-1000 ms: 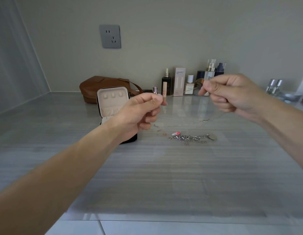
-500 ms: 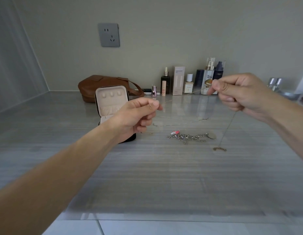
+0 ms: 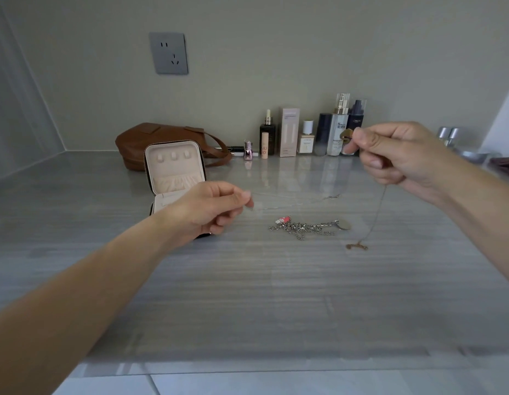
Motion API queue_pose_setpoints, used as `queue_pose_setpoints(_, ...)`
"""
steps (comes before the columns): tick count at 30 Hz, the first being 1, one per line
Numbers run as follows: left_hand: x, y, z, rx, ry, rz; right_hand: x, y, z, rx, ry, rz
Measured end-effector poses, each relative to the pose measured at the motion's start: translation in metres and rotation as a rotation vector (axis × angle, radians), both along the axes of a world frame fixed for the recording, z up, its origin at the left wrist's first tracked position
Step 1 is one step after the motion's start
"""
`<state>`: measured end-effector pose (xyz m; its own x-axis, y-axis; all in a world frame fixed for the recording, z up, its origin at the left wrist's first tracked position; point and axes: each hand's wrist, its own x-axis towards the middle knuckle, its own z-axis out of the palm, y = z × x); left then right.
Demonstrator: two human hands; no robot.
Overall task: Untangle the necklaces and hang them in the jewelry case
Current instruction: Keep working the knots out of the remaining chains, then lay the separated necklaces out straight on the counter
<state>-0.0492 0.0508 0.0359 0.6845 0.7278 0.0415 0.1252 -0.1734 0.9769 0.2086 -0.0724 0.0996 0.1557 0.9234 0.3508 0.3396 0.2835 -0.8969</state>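
My right hand [image 3: 398, 155] is raised at the right and pinches a thin gold necklace [image 3: 375, 215]. The chain hangs down and its pendant end touches the counter. My left hand [image 3: 210, 209] hovers low in front of the open jewelry case [image 3: 175, 169], thumb and forefinger pinched on a very fine silver chain [image 3: 290, 198] that trails to the right over the counter. A heap of silver chain necklaces [image 3: 307, 227] with a red-and-white charm and a round disc lies between my hands. The case lid stands upright with three pale hooks inside.
A brown leather bag [image 3: 162, 138] lies behind the case. Several cosmetic bottles and a pink box [image 3: 290, 132] line the back wall. A grey wall socket [image 3: 168, 53] sits above. Chrome fittings [image 3: 449, 135] show at the far right. The grey counter [image 3: 247, 295] stretches toward me.
My left hand has dropped lower toward the counter beside the case. My right hand stays raised and the gold necklace has swung down until its pendant reaches the counter.
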Motion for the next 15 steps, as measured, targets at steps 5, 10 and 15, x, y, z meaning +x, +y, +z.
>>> queue_pose_setpoints(5, 0.002, -0.003, -0.004, 0.116, 0.193, 0.037, 0.006, -0.010, -0.017, -0.154, -0.118, 0.017)
queue_pose_setpoints(10, -0.002, -0.008, -0.008, 0.263, 0.435, 0.007, 0.018, -0.024, -0.042, -0.302, -0.335, -0.029)
queue_pose_setpoints(15, -0.008, -0.007, -0.012, 0.291, 0.468, 0.014, 0.027, -0.032, -0.060, -0.369, -0.569, -0.021)
